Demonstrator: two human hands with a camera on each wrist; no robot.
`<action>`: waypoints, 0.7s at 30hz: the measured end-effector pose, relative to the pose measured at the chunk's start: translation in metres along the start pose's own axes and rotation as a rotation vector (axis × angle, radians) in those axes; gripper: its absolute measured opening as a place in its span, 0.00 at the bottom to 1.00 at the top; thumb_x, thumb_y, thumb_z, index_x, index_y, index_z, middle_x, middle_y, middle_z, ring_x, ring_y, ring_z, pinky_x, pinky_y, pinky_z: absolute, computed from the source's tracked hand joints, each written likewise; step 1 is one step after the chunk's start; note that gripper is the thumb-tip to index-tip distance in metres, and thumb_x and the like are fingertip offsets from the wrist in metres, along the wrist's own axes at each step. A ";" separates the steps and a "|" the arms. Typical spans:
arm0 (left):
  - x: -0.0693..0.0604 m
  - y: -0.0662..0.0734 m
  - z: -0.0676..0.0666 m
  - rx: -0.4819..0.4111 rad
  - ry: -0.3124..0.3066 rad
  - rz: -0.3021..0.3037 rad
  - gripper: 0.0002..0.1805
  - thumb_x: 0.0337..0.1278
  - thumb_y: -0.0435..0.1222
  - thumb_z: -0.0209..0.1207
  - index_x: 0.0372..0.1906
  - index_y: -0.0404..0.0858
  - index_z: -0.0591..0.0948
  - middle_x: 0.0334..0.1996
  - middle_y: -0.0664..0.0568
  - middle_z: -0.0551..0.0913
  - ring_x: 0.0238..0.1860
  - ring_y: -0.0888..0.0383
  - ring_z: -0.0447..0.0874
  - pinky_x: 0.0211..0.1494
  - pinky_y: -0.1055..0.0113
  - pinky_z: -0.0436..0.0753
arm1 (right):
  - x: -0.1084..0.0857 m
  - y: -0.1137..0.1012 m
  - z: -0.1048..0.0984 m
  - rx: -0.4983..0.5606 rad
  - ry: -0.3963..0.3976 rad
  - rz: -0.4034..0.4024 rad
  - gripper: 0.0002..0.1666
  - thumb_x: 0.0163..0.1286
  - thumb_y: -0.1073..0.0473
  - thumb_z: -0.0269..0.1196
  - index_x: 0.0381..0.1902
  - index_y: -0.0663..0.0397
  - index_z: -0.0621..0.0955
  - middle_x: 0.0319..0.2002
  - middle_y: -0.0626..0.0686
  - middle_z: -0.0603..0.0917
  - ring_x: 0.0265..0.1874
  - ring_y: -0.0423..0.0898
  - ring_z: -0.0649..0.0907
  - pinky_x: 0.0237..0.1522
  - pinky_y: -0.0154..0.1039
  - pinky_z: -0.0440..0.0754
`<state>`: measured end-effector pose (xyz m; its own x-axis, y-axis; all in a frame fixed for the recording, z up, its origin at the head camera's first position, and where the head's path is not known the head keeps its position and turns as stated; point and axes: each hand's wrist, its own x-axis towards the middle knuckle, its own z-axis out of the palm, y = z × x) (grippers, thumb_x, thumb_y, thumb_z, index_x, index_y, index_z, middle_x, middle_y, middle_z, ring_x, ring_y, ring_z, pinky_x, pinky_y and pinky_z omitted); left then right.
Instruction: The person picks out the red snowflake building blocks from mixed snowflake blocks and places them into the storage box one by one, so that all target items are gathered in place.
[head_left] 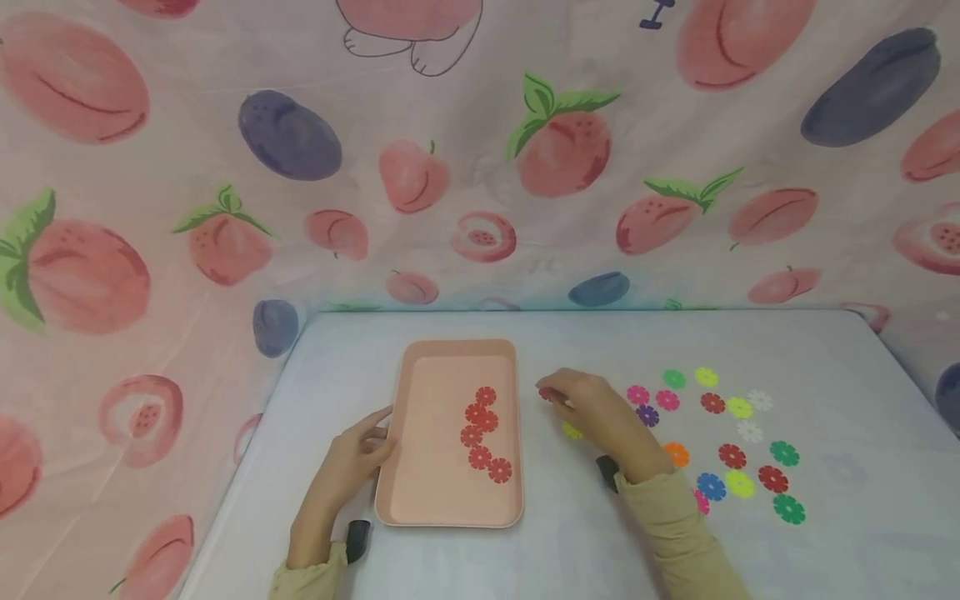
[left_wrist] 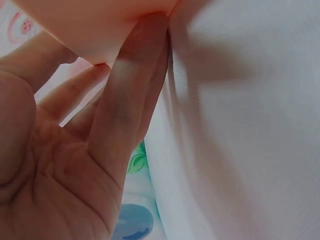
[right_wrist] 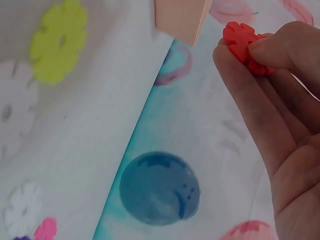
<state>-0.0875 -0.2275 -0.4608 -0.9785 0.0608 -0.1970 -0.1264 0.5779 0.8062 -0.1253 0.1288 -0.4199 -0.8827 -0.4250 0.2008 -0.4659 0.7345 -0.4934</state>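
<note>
My left hand (head_left: 349,460) holds the left rim of a shallow pink tray (head_left: 423,508). The left wrist view has its fingers (left_wrist: 117,105) against the outer wall of the tray (left_wrist: 95,30). Several red snowflake discs (head_left: 480,457) lie in the tray's right half, some touching or overlapping. To the right of the tray, over the table, is my right hand (head_left: 600,417). It pinches a red snowflake disc (right_wrist: 242,42) between thumb and fingers; whether a second one is stacked with it, I cannot tell.
Loose snowflake discs in many colours, such as a green one (head_left: 784,453), a blue one (head_left: 711,487) and an orange one (head_left: 677,454), are scattered on the white table (head_left: 577,550) at right. A fruit-print cloth (head_left: 450,100) hangs behind and at the sides.
</note>
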 end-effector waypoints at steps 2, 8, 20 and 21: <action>0.000 0.000 0.000 0.004 0.002 0.001 0.31 0.66 0.36 0.61 0.72 0.42 0.68 0.52 0.39 0.83 0.46 0.48 0.87 0.39 0.64 0.87 | 0.002 -0.004 0.002 -0.006 0.000 -0.012 0.15 0.59 0.67 0.72 0.46 0.57 0.86 0.40 0.50 0.89 0.43 0.46 0.87 0.49 0.44 0.86; 0.000 0.000 0.000 0.005 0.003 0.006 0.31 0.66 0.36 0.61 0.73 0.41 0.68 0.51 0.39 0.83 0.46 0.47 0.87 0.39 0.63 0.87 | 0.006 -0.015 0.010 0.000 0.000 -0.046 0.17 0.59 0.68 0.72 0.47 0.57 0.86 0.42 0.51 0.89 0.45 0.47 0.87 0.51 0.43 0.85; 0.000 0.000 0.000 -0.009 -0.003 0.001 0.31 0.66 0.35 0.61 0.73 0.41 0.68 0.51 0.39 0.83 0.47 0.47 0.87 0.40 0.62 0.88 | 0.015 -0.034 0.022 0.014 -0.070 -0.068 0.18 0.58 0.66 0.73 0.48 0.57 0.87 0.42 0.50 0.89 0.44 0.45 0.87 0.51 0.41 0.85; 0.000 0.001 -0.001 -0.013 -0.004 0.002 0.31 0.66 0.35 0.61 0.73 0.41 0.68 0.51 0.38 0.83 0.47 0.46 0.87 0.40 0.62 0.88 | 0.016 -0.036 0.024 0.013 -0.074 -0.073 0.17 0.59 0.66 0.73 0.47 0.57 0.87 0.41 0.50 0.89 0.43 0.45 0.87 0.50 0.41 0.85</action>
<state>-0.0878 -0.2275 -0.4599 -0.9780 0.0655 -0.1978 -0.1266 0.5674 0.8137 -0.1212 0.0836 -0.4191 -0.8391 -0.5156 0.1735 -0.5275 0.6933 -0.4909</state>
